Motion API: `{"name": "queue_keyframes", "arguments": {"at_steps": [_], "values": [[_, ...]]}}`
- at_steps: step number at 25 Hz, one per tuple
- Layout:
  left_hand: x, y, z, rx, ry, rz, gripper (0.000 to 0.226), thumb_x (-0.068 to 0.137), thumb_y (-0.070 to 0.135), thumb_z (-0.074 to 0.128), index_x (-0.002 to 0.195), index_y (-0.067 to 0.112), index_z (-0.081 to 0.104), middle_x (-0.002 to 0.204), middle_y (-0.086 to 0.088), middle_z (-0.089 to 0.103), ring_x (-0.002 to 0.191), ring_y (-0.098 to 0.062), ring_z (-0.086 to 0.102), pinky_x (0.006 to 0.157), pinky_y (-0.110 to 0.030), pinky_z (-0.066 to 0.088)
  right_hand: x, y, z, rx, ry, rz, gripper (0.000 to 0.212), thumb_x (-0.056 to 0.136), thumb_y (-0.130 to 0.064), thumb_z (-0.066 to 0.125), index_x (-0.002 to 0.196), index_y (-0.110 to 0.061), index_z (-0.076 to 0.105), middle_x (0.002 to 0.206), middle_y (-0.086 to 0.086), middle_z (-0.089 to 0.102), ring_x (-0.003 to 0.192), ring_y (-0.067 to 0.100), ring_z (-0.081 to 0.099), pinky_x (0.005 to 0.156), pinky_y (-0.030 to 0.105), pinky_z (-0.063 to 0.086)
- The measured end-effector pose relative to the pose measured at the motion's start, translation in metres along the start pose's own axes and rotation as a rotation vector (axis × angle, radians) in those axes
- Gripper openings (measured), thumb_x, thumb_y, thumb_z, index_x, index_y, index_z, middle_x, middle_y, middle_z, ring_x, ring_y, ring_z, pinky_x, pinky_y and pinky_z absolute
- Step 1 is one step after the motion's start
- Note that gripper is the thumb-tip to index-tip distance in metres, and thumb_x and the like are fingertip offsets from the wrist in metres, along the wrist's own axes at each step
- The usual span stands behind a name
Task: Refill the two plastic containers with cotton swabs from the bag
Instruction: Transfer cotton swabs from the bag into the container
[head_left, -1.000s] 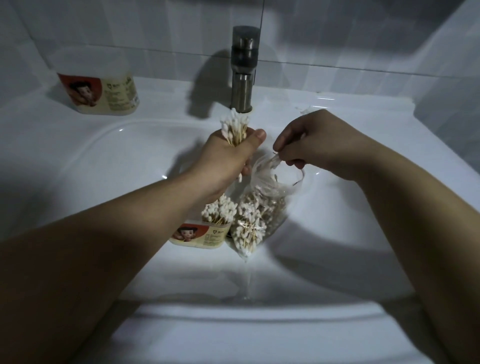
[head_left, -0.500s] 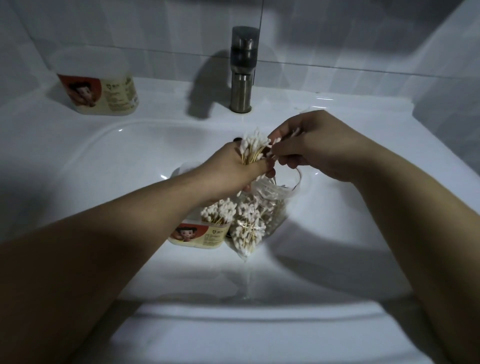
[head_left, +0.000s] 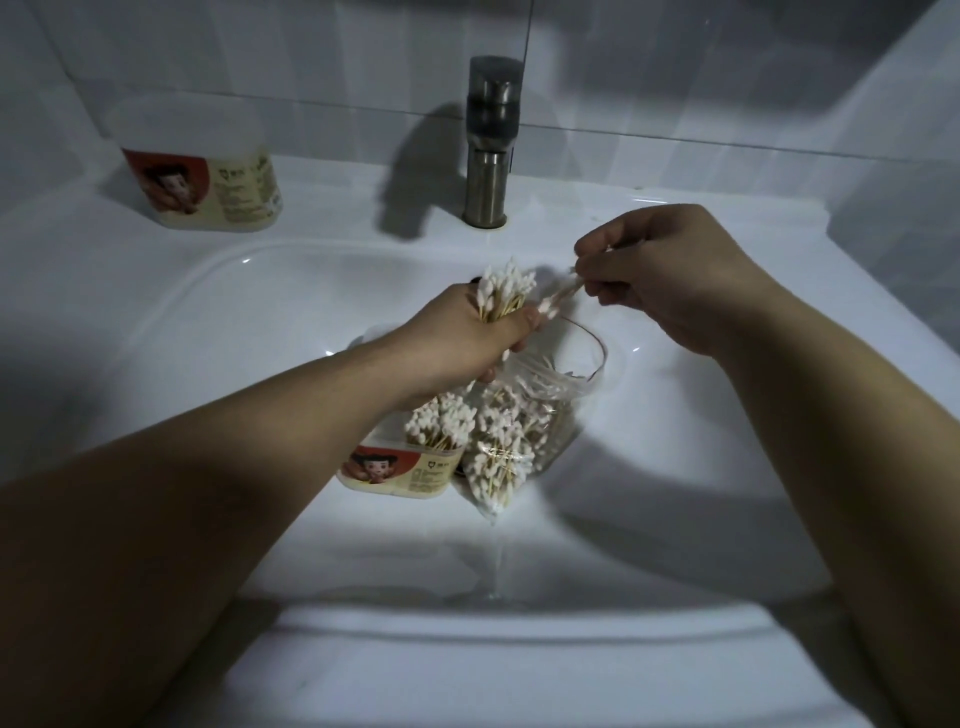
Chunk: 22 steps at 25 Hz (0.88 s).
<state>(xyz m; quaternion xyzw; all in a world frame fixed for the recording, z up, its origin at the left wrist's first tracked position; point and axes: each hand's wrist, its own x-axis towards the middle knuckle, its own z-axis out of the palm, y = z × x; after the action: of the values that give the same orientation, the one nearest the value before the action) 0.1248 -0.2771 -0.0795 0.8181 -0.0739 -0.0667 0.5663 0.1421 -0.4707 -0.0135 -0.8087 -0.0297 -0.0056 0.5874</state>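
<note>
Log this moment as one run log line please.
left hand: gripping swab bundle | right hand: pinching few swabs | bag: open in sink | near container: part-filled

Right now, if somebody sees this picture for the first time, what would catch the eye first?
Probably the bundle of cotton swabs fanned out of the left hand over the middle of the white sink, with the right hand pinching a few swabs beside it. Below them, the clear bag of swabs lies against an open container in the basin.

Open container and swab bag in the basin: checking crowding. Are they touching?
Touching: head view shows the bag pressed against the open container, no gap.
</note>
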Motion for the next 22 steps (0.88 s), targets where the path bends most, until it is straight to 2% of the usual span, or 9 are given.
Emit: {"name": "queue_keyframes", "arguments": {"at_steps": [3, 5, 9, 11, 12, 13, 15, 18, 22], "values": [[0.000, -0.001, -0.002, 0.020, 0.021, -0.021, 0.025, 0.101, 0.036, 0.059, 0.090, 0.019, 0.073, 0.073, 0.006, 0.068, 0.065, -0.016, 0.060, 0.068, -0.033, 0.049, 0.005, 0.001, -0.010, 0.051, 0.058, -0.009, 0.011, 0.083, 0.009, 0.071, 0.083, -0.002, 0.071, 0.071, 0.011, 0.064, 0.060, 0.019, 0.062, 0.061, 0.021, 0.054], [0.000, 0.000, -0.001, 0.018, 0.060, -0.025, 0.030, 0.103, 0.036, 0.054, 0.085, 0.018, 0.070, 0.075, 0.002, 0.071, 0.059, -0.015, 0.060, 0.066, -0.031, 0.048, 0.005, 0.002, -0.012, -0.030, 0.031, -0.008, 0.012, 0.082, 0.009, 0.072, 0.082, -0.002, 0.071, 0.070, 0.013, 0.064, 0.062, 0.021, 0.062, 0.064, 0.024, 0.055], [0.000, 0.001, 0.001, -0.073, 0.043, 0.004, 0.025, 0.102, 0.040, 0.053, 0.102, 0.023, 0.071, 0.089, 0.000, 0.078, 0.073, -0.030, 0.068, 0.074, -0.046, 0.056, 0.000, 0.007, 0.004, -0.156, -0.093, -0.021, 0.012, 0.080, 0.007, 0.075, 0.091, 0.001, 0.072, 0.070, 0.017, 0.065, 0.066, 0.026, 0.064, 0.071, 0.035, 0.060], [0.000, 0.001, 0.003, -0.112, -0.013, 0.031, 0.022, 0.103, 0.038, 0.054, 0.109, 0.023, 0.069, 0.094, 0.000, 0.079, 0.079, -0.026, 0.071, 0.064, -0.033, 0.053, -0.002, 0.008, 0.014, -0.168, -0.102, -0.053, 0.014, 0.081, 0.006, 0.076, 0.094, 0.003, 0.072, 0.069, 0.018, 0.065, 0.063, 0.025, 0.064, 0.072, 0.036, 0.061], [-0.002, 0.003, 0.004, -0.130, -0.029, 0.032, 0.019, 0.105, 0.033, 0.054, 0.109, 0.022, 0.068, 0.092, 0.003, 0.078, 0.074, -0.021, 0.071, 0.057, -0.026, 0.050, -0.002, 0.008, 0.017, -0.171, -0.093, -0.066, 0.015, 0.081, 0.005, 0.077, 0.095, 0.004, 0.071, 0.069, 0.018, 0.065, 0.060, 0.023, 0.064, 0.071, 0.035, 0.060], [-0.003, 0.004, 0.005, -0.141, -0.030, 0.026, 0.016, 0.106, 0.029, 0.054, 0.106, 0.021, 0.068, 0.086, 0.006, 0.077, 0.067, -0.017, 0.065, 0.053, -0.023, 0.047, -0.002, 0.009, 0.019, -0.170, -0.082, -0.071, 0.017, 0.081, 0.004, 0.078, 0.096, 0.004, 0.071, 0.070, 0.018, 0.064, 0.059, 0.022, 0.064, 0.070, 0.034, 0.060], [-0.001, 0.002, 0.004, -0.154, -0.014, 0.018, 0.016, 0.104, 0.025, 0.056, 0.100, 0.016, 0.069, 0.078, 0.007, 0.070, 0.067, -0.020, 0.055, 0.057, -0.028, 0.045, -0.002, 0.009, 0.019, -0.141, -0.074, -0.052, 0.019, 0.080, 0.005, 0.077, 0.098, 0.003, 0.071, 0.076, 0.020, 0.065, 0.063, 0.023, 0.065, 0.071, 0.033, 0.060], [0.000, 0.000, 0.004, -0.153, -0.006, -0.006, 0.022, 0.102, 0.027, 0.059, 0.102, 0.008, 0.070, 0.078, 0.000, 0.065, 0.073, -0.025, 0.053, 0.066, -0.037, 0.043, -0.001, 0.008, 0.015, -0.031, -0.074, 0.002, 0.015, 0.085, 0.013, 0.065, 0.096, 0.003, 0.068, 0.080, 0.024, 0.063, 0.067, 0.029, 0.063, 0.070, 0.033, 0.059], [-0.001, 0.008, 0.004, -0.190, 0.073, -0.017, 0.022, 0.104, 0.028, 0.056, 0.085, 0.021, 0.064, 0.068, 0.010, 0.062, 0.066, -0.012, 0.057, 0.069, -0.029, 0.045, 0.000, 0.005, 0.016, -0.040, -0.063, 0.026, 0.031, 0.088, 0.014, 0.045, 0.084, -0.004, 0.070, 0.071, 0.013, 0.062, 0.056, 0.021, 0.056, 0.054, 0.027, 0.047]]}}
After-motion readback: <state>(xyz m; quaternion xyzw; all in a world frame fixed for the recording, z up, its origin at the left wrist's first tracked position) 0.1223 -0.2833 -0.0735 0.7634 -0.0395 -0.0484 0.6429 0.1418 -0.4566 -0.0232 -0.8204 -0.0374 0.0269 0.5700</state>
